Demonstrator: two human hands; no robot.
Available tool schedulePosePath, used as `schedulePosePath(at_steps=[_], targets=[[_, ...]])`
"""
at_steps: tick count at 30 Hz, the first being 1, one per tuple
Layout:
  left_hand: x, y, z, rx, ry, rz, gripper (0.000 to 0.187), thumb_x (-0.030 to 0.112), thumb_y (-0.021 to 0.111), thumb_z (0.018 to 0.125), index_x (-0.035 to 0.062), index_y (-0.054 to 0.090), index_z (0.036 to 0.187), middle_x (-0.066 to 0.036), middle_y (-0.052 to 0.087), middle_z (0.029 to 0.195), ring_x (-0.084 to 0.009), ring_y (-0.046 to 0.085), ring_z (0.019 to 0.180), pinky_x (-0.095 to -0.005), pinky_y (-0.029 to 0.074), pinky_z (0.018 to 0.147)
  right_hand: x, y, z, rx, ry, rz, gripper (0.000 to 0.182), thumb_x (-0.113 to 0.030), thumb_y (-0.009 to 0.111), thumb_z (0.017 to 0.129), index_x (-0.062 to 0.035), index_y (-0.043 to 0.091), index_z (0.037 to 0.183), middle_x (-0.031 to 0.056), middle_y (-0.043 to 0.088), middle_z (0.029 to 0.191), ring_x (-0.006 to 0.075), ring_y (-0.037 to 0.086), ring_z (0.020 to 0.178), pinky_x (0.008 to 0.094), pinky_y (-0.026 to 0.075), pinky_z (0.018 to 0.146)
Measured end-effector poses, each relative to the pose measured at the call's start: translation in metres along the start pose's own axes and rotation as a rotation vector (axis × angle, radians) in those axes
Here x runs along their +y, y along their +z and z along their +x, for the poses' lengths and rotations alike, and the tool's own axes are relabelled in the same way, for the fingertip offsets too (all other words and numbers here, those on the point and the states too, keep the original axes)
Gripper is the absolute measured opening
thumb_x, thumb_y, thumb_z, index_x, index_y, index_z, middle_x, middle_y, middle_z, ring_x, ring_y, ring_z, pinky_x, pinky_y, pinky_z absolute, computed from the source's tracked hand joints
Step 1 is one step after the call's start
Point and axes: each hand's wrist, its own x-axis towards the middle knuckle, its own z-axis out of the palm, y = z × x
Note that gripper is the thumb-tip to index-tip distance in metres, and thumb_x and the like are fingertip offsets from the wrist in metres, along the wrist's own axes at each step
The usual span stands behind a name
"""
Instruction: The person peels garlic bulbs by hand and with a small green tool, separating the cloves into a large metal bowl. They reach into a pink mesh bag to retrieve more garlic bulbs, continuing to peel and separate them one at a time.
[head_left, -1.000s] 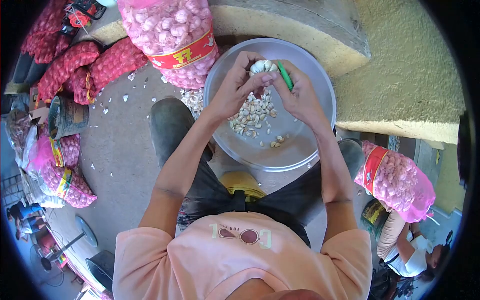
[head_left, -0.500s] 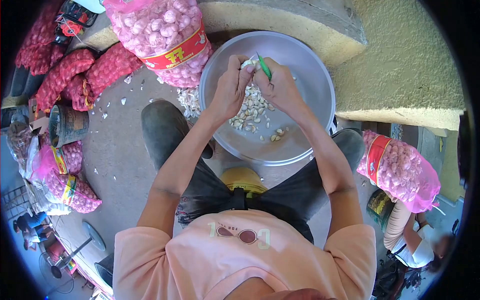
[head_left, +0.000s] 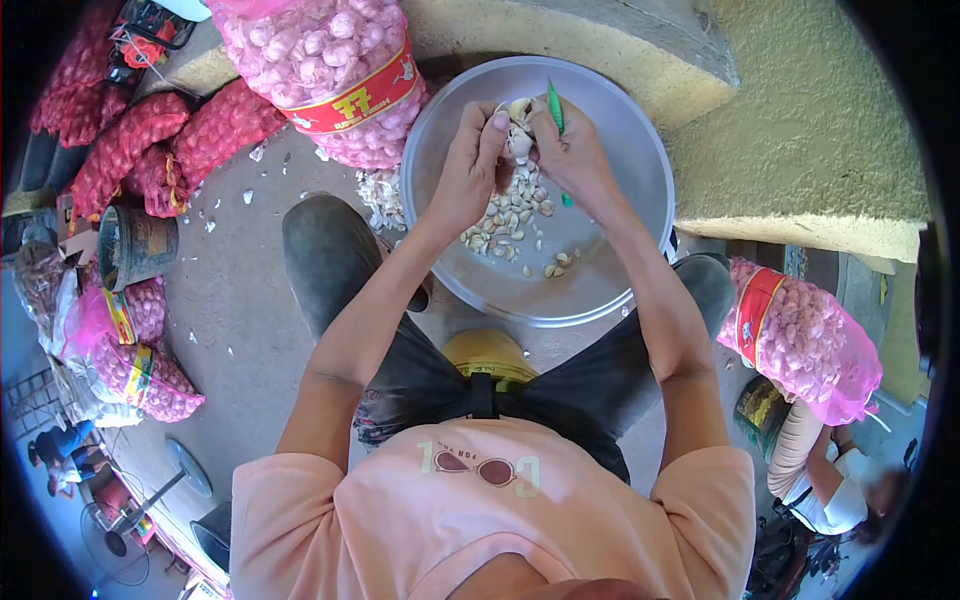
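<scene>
Above a wide grey metal basin point(head_left: 620, 270), my left hand point(head_left: 470, 165) is closed round a partly opened garlic bulb point(head_left: 518, 145). My right hand point(head_left: 575, 150) touches the bulb from the other side, thumb and fingers at its cloves. A small green-handled knife point(head_left: 555, 105) is gripped in that same hand, green showing above and below the fist; its blade is not visible now. Loose garlic cloves point(head_left: 515, 215) are heaped in the basin under both hands, and a few lie apart nearer me.
A big pink net sack of garlic point(head_left: 320, 50) stands left of the basin, with garlic skins point(head_left: 380, 195) at its foot. Another garlic sack point(head_left: 800, 335) is at right, near a seated person point(head_left: 840, 490). Between my legs is a yellow bucket point(head_left: 487, 355).
The bulb's cloves now spread apart between my hands. My right hand has turned, so the knife handle stands more upright and its blade no longer shows.
</scene>
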Motion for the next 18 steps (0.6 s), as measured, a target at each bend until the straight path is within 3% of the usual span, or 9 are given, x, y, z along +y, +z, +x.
schedulePosePath(at_steps=[2,4,7,10,13,18], targets=[[0.003,-0.002,0.003,-0.027,-0.016,-0.146,0.034,0.039,0.036,0.101,0.0086,0.047,0.112,-0.003,0.055,0.084,-0.0073,0.052,0.066,-0.0225,0.045,0.054,-0.006,-0.001,0.000,-0.025,0.034,0.098,0.023,-0.021,0.050,0.095,0.0010,0.057,0.093,0.0029,0.055,0.068,0.0103,0.051,0.059,0.0278,0.044,0.055],[0.006,-0.003,0.008,0.006,-0.193,-0.390,0.035,0.042,0.041,0.099,0.0097,0.047,0.111,-0.003,0.057,0.086,-0.0081,0.055,0.067,-0.0234,0.048,0.057,-0.009,-0.005,0.001,-0.150,0.035,0.151,0.022,-0.023,0.052,0.096,-0.0013,0.056,0.099,0.0015,0.055,0.069,0.0071,0.050,0.061,0.0246,0.042,0.055],[0.004,-0.008,0.009,-0.052,-0.218,-0.434,0.030,0.039,0.048,0.097,0.0099,0.049,0.104,-0.001,0.056,0.085,-0.0071,0.055,0.066,-0.0216,0.045,0.055,-0.006,-0.006,-0.001,-0.231,0.039,0.091,0.021,-0.023,0.054,0.095,-0.0026,0.057,0.099,0.0009,0.054,0.068,0.0065,0.049,0.062,0.0237,0.042,0.057],[0.000,-0.007,0.009,0.066,-0.149,-0.281,0.025,0.034,0.055,0.095,0.0096,0.048,0.096,0.000,0.055,0.075,-0.0057,0.052,0.060,-0.0197,0.038,0.048,0.001,-0.007,0.001,-0.246,0.062,0.055,0.020,-0.022,0.054,0.095,-0.0032,0.057,0.099,0.0007,0.054,0.068,0.0061,0.049,0.063,0.0225,0.041,0.057],[-0.008,-0.020,0.015,-0.007,-0.127,-0.273,0.024,0.031,0.058,0.093,0.0096,0.049,0.095,0.002,0.054,0.074,-0.0041,0.049,0.058,-0.0190,0.035,0.047,0.003,-0.010,0.003,-0.224,0.026,0.071,0.019,-0.022,0.055,0.095,-0.0036,0.058,0.098,0.0004,0.055,0.068,0.0065,0.049,0.063,0.0224,0.039,0.056],[0.003,-0.021,0.012,0.078,-0.128,-0.150,0.026,0.025,0.064,0.089,0.0063,0.053,0.103,0.004,0.053,0.075,-0.0017,0.046,0.060,-0.0168,0.032,0.048,-0.006,-0.015,0.004,-0.147,0.050,0.062,0.020,-0.023,0.056,0.094,-0.0033,0.060,0.097,0.0004,0.056,0.070,0.0072,0.051,0.064,0.0226,0.041,0.057]])
